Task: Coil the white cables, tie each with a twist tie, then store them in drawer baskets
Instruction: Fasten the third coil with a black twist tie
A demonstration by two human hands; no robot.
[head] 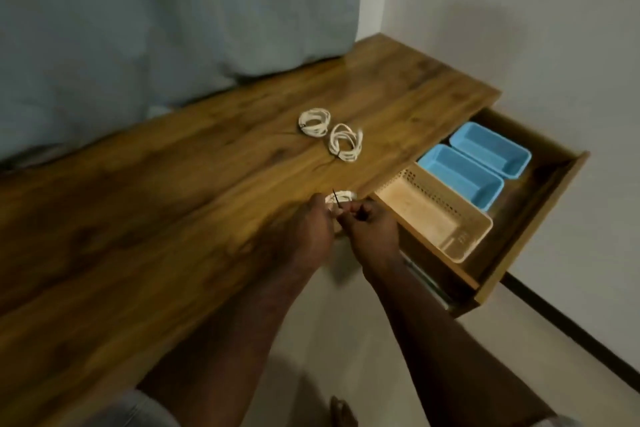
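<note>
Both hands meet at the near edge of the wooden table (194,163), close to the open drawer (540,204). The left hand (308,229) holds a coiled white cable (343,197) with curled fingers; only the upper part of the coil is visible above the knuckles. The right hand (372,229) pinches a thin dark twist tie (336,198), whose free end points up toward 11 o'clock across the coil. The two hands are almost touching each other.

Two more coiled white cables lie on the table top, at about 12 o'clock from the hands and well apart from them. The farther coil (314,123) and the nearer coil (345,143) lie just beside each other, the nearer one at 4 o'clock from the farther. I cannot tell if they are tied.

The drawer is pulled out at 3 o'clock from the hands. Inside it stand three baskets side by side: a beige perforated basket (460,218) nearest to the hands, then a blue basket (460,177), then a second blue basket (491,149) at 1 o'clock from the first. No cable is seen in any basket.

Behind the table hangs a light curtain (173,10).
</note>
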